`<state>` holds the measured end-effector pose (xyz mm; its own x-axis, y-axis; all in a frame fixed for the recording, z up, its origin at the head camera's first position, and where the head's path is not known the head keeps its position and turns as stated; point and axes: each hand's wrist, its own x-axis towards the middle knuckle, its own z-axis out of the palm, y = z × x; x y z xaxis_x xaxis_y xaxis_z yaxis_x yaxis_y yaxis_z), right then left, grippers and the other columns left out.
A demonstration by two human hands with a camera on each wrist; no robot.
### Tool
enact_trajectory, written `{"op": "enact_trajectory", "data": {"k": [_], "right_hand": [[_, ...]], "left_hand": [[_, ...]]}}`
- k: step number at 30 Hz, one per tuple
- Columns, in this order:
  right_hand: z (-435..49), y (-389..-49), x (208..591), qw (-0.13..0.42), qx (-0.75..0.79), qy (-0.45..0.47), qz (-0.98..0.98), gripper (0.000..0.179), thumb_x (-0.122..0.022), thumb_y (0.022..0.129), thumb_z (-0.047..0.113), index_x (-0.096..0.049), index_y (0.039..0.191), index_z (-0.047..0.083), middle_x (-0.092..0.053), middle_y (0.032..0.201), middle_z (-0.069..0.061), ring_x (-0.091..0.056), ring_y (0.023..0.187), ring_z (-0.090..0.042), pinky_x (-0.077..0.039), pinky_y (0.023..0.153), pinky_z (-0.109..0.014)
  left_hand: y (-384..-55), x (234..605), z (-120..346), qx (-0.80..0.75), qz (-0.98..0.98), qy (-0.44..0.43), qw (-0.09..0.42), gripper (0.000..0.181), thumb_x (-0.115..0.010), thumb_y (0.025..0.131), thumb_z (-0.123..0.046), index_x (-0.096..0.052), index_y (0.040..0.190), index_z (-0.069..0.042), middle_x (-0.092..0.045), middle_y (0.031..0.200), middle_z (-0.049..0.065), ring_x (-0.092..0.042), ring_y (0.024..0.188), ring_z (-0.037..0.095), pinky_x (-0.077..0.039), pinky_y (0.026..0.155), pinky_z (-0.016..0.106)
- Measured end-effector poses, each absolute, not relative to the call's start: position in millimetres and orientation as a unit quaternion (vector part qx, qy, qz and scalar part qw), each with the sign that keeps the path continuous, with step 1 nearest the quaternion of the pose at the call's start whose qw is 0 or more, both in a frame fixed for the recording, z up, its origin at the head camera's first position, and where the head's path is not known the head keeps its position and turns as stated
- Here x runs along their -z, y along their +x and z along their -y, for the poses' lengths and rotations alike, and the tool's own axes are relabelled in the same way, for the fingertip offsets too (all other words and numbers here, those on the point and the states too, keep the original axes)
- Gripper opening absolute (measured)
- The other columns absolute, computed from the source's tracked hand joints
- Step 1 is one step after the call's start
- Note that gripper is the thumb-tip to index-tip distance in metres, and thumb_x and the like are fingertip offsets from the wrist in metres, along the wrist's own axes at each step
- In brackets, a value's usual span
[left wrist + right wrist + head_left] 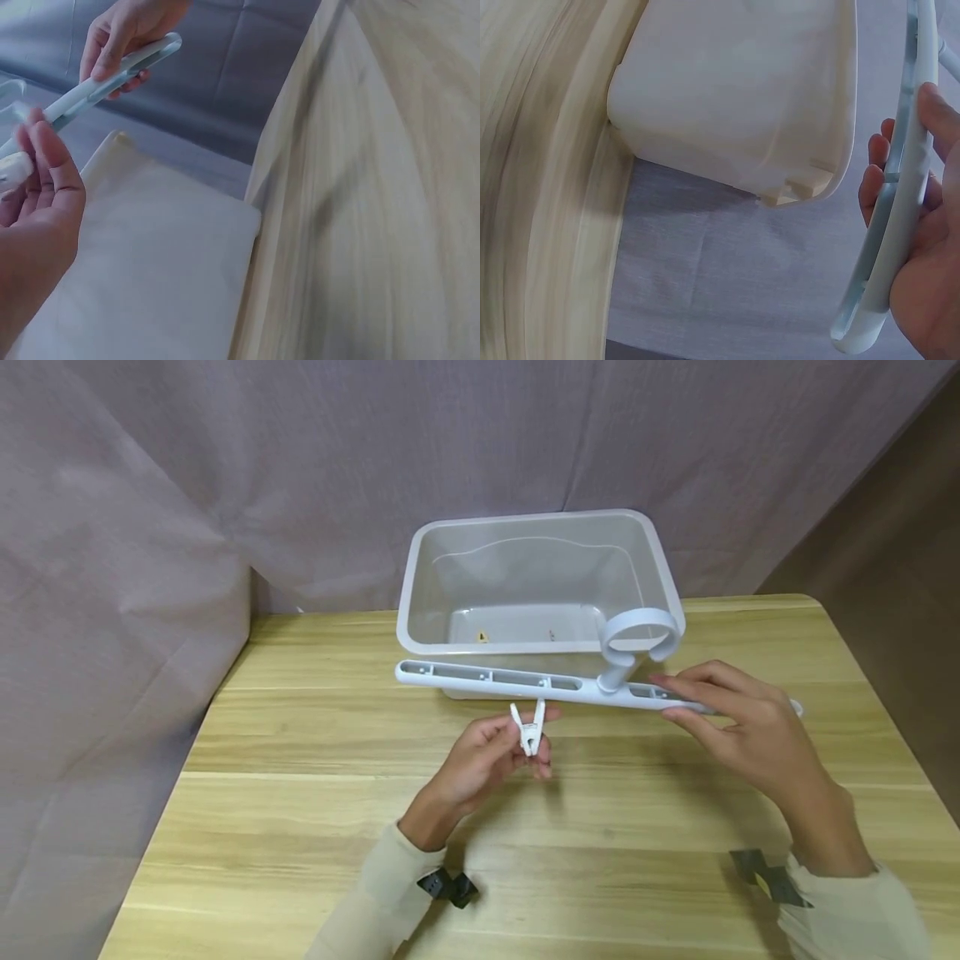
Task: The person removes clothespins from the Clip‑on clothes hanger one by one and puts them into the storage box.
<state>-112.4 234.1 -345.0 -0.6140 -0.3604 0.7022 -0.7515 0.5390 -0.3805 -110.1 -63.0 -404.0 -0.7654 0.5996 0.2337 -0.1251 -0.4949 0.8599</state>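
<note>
A white plastic hanger [603, 695] with a curved hook [637, 620] is held above the table, in front of a bin. My right hand [742, 718] grips its bar near the right end, fingers and thumb on either side. My left hand [480, 758] pinches a small white clip [531, 739] just below the bar, left of the hook. The clip's two prongs point up toward the bar; whether they touch it I cannot tell. In the left wrist view the clip [13, 171] shows only partly at the edge. The right wrist view shows the hanger bar [907, 202] across my palm.
A light grey plastic bin [408, 585] stands at the back of the wooden table [300, 827], with small marks on its floor. Grey cloth [337, 460] hangs behind and to the left. A dark device [448, 887] is strapped at the left wrist.
</note>
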Motion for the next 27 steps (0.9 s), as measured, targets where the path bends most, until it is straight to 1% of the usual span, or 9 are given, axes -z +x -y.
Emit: {"op": "enact_trajectory", "data": {"k": [2,5,7,10,14,17,21,23,27], "right_hand": [[-233.8,-112.2,344.6,0.285,-0.344,0.336,0.829,0.056,-0.062,0.097,0.048,-0.077,0.097,-0.006,-0.069,0.087,-0.012,-0.056,0.086,0.003,-0.040,0.074,-0.008],[-233.8,-112.0,344.4,0.285,-0.344,0.338,0.828,0.055,-0.062,0.097,0.048,-0.077,0.098,-0.005,-0.069,0.087,-0.012,-0.056,0.087,0.003,-0.040,0.074,-0.008],[-233.9,-112.2,344.4,0.285,-0.343,0.339,0.828,0.055,-0.062,0.097,0.048,-0.077,0.097,-0.005,-0.069,0.087,-0.012,-0.056,0.087,0.003,-0.040,0.075,-0.008],[-233.9,-112.7,344.7,0.285,-0.340,0.341,0.829,0.055,-0.062,0.097,0.048,-0.077,0.098,-0.005,-0.069,0.087,-0.011,-0.056,0.088,0.003,-0.041,0.076,-0.008],[-233.7,-113.6,345.5,0.287,-0.338,0.345,0.827,0.055,-0.062,0.097,0.048,-0.078,0.098,-0.005,-0.069,0.087,-0.011,-0.056,0.087,0.002,-0.040,0.075,-0.008],[-233.4,-114.4,346.1,0.290,-0.339,0.348,0.825,0.055,-0.062,0.097,0.048,-0.078,0.097,-0.005,-0.069,0.087,-0.011,-0.057,0.086,0.001,-0.040,0.075,-0.008],[-233.8,-115.0,346.6,0.288,-0.339,0.350,0.824,0.054,-0.062,0.097,0.047,-0.078,0.097,-0.005,-0.069,0.087,-0.011,-0.056,0.085,0.001,-0.040,0.073,-0.008],[-234.3,-115.0,346.9,0.285,-0.338,0.351,0.825,0.054,-0.062,0.097,0.047,-0.078,0.097,-0.004,-0.069,0.087,-0.010,-0.056,0.083,0.000,-0.040,0.071,-0.008],[-234.6,-114.7,347.1,0.278,-0.341,0.352,0.826,0.053,-0.062,0.097,0.047,-0.078,0.099,-0.004,-0.069,0.088,-0.010,-0.054,0.080,-0.001,-0.039,0.068,-0.009]], "left_hand": [[-110.1,403.5,65.1,-0.828,-0.447,0.249,0.229,0.080,-0.050,0.102,-0.043,-0.036,0.133,0.029,-0.060,0.084,0.006,-0.061,0.075,0.015,-0.052,0.075,0.029],[-110.4,403.0,66.9,-0.834,-0.436,0.243,0.235,0.080,-0.053,0.101,-0.043,-0.038,0.127,0.031,-0.055,0.081,0.004,-0.056,0.072,0.015,-0.049,0.071,0.028],[-110.4,403.4,67.8,-0.837,-0.428,0.246,0.236,0.074,-0.056,0.101,-0.040,-0.042,0.121,0.030,-0.058,0.083,0.005,-0.057,0.074,0.016,-0.049,0.071,0.027],[-110.5,404.1,68.3,-0.836,-0.425,0.253,0.238,0.060,-0.056,0.104,-0.030,-0.045,0.115,0.028,-0.065,0.089,0.006,-0.062,0.077,0.016,-0.050,0.070,0.026],[-110.5,404.5,69.0,-0.826,-0.449,0.256,0.226,0.042,-0.046,0.105,-0.007,-0.039,0.117,0.032,-0.068,0.093,0.007,-0.066,0.078,0.016,-0.051,0.067,0.025],[-109.9,403.6,69.5,-0.815,-0.488,0.247,0.192,0.034,-0.044,0.100,0.004,-0.042,0.118,0.033,-0.068,0.090,0.006,-0.067,0.075,0.016,-0.052,0.065,0.025],[-108.0,401.1,69.0,-0.796,-0.542,0.237,0.131,0.028,-0.050,0.096,0.006,-0.055,0.115,0.026,-0.068,0.085,0.005,-0.066,0.072,0.015,-0.050,0.061,0.025],[-107.1,400.7,68.3,-0.786,-0.560,0.241,0.099,0.024,-0.054,0.096,0.006,-0.059,0.112,0.023,-0.067,0.083,0.012,-0.066,0.070,0.015,-0.048,0.059,0.025],[-104.5,400.6,67.3,-0.763,-0.592,0.258,0.037,0.027,-0.063,0.098,-0.002,-0.063,0.112,0.020,-0.065,0.081,0.025,-0.065,0.070,0.016,-0.049,0.058,0.026]]}}
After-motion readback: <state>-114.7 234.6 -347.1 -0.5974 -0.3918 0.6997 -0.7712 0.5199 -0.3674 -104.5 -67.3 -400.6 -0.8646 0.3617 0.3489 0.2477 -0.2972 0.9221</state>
